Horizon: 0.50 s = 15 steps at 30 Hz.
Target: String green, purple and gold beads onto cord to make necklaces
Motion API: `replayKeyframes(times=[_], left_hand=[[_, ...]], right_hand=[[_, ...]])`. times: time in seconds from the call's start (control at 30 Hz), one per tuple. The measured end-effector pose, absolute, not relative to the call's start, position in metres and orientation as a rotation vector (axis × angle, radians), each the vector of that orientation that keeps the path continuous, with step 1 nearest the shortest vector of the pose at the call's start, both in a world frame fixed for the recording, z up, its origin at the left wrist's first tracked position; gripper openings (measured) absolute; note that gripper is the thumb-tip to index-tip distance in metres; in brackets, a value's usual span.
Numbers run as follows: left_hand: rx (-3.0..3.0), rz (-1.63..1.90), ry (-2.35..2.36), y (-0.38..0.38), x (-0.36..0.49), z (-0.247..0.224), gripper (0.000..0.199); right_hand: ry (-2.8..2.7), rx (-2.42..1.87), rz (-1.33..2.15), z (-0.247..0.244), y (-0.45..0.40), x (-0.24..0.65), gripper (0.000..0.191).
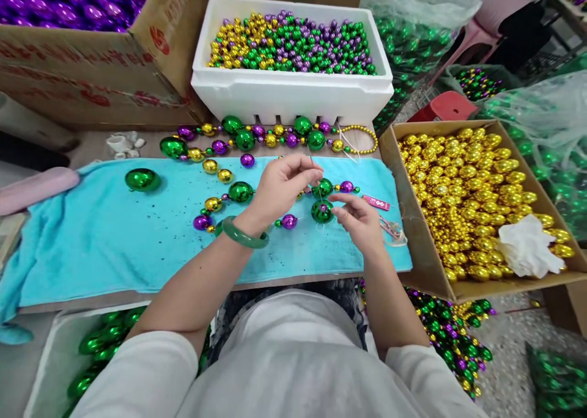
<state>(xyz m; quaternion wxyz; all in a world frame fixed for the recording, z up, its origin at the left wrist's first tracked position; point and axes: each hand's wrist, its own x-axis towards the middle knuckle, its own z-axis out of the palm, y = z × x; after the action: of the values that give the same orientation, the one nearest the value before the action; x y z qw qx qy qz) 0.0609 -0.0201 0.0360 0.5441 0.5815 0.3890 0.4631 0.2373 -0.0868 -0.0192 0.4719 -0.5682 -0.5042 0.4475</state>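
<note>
So the left hand [287,183] is pinching a thin needle-like piece [311,155] between thumb and forefinger, just above the middle of the action. The right hand [362,219] is curling in from the other side, thumb and forefinger reaching the side of a patterned green bauble [322,211]; can't tell if they're really gripping it or some thread beside it.

That bauble is sitting right of center on the blue towel [114,241], just nearer than another green ball [323,187]. A bead strand [241,192] is running left from there and bending back under the left wrist. A pink packet [376,203] is lying near the towel's right edge, and a loose green ball [142,179] is sitting toward the far left corner.

Past the towel's far edge, more bead strands [244,139] are stretching along the table [85,144], with a white foam box [293,85] behind. A box of gold beads [413,222] is flanking the right edge.

IMO the bauble is looking light, hard and slippery, maybe dent-prone. I'd be holding it softly round its widest part, leaving the hole free; the strand's going to be floppy.
</note>
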Motion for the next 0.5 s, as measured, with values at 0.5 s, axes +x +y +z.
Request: replayKeyframes(times=[0.5], left_hand=[[1.641,0.805,0.702,-0.05,0.058,-0.011,0.031]], right_hand=[[-0.993,-1.024,1.264,-0.003,-0.091,0.222,0.016]])
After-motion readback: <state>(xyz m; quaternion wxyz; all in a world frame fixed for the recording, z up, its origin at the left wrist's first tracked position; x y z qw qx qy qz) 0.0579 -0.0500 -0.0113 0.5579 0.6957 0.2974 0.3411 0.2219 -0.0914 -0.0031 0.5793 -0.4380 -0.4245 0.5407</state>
